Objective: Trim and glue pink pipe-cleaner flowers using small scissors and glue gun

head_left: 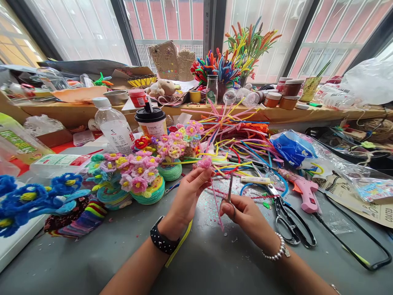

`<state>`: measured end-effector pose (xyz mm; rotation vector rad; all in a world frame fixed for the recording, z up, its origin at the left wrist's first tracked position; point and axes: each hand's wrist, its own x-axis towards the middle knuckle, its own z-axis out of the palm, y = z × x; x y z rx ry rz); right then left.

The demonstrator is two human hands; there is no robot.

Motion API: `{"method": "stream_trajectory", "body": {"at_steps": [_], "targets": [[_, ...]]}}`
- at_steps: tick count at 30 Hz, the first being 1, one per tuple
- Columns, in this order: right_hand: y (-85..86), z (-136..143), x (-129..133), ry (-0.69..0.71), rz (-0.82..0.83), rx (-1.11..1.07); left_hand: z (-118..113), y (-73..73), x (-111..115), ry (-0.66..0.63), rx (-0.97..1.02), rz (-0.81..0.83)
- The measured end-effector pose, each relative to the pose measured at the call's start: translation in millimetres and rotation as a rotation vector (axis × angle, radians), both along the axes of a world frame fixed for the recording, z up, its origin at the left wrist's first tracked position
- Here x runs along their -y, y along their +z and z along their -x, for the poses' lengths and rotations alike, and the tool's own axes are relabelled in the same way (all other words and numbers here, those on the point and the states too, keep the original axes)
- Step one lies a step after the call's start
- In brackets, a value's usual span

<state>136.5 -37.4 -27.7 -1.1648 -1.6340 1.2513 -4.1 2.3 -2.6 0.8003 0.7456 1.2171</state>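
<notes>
My left hand point(194, 186) is closed, pinching a small pink pipe-cleaner flower point(204, 162) between thumb and fingers. A thin pink stem point(217, 205) hangs down from it toward my right hand. My right hand point(245, 211) is closed around a small pair of scissors point(230, 188), blades pointing up, beside the stem. Whether the blades touch the stem I cannot tell. A yellow pipe cleaner point(181, 241) lies on the table under my left wrist. Left of my hands stand pots of pink pipe-cleaner flowers point(139, 172).
Large black-handled scissors point(291, 221), a glue stick point(255, 180) and a pink glue gun point(307, 190) with a black cable lie at right. Loose pipe cleaners point(236, 131) pile up behind. A lidded cup point(151, 123), plastic bottle point(113, 127) and blue flowers point(33, 194) stand at left.
</notes>
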Motion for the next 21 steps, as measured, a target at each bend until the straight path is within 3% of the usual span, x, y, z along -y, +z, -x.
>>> {"method": "stream_trajectory", "body": {"at_steps": [11,21], "targets": [[-5.6,1.5,5.1,0.251,-0.106,0.06,-0.8,0.7,0.1,-0.06,0.075,0.044],[-3.7,4.1,7.8,0.301,-0.091,0.171,-1.5,2.0,0.9,-0.134,0.062,0.053]]}}
